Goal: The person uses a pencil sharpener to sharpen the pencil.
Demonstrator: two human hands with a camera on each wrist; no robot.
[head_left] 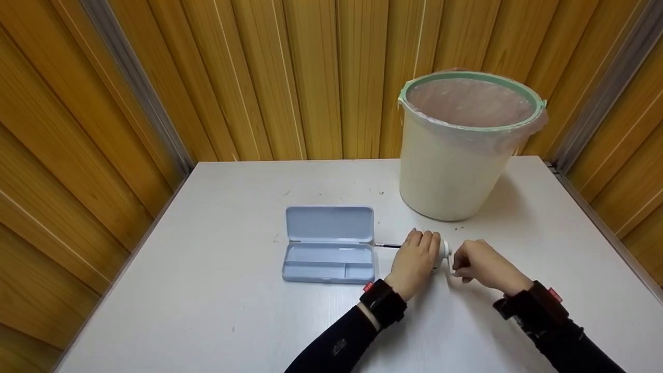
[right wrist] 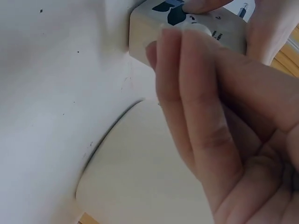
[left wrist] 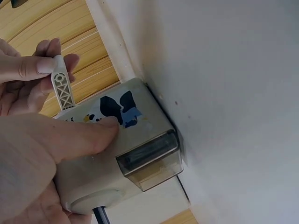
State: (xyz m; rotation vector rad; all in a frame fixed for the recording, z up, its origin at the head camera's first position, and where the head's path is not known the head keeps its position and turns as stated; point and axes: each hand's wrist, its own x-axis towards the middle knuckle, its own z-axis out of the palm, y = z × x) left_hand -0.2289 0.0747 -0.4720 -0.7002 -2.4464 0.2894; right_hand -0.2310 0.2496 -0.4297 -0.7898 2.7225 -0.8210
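A white hand-crank pencil sharpener [left wrist: 152, 109] with a dark printed picture stands on the table. My left hand [head_left: 417, 264] grips its body from above, with the thumb across the printed side in the left wrist view. My right hand [head_left: 487, 264] pinches the end of the white crank handle [left wrist: 63, 91]. A dark pencil [head_left: 387, 245] sticks out of the sharpener on the side away from the crank; its far end reaches the pencil case. The sharpener's clear drawer [left wrist: 156, 163] is in place. The pencil's tip is hidden inside.
Left of the hands, a light blue pencil case [head_left: 330, 224] lies with its lid raised, its compartments showing. Behind them a cream bin [head_left: 448, 176] with a green rim and pink liner stands on the white table [head_left: 207, 290]. Small dark specks dot the tabletop; wood-look walls surround it.
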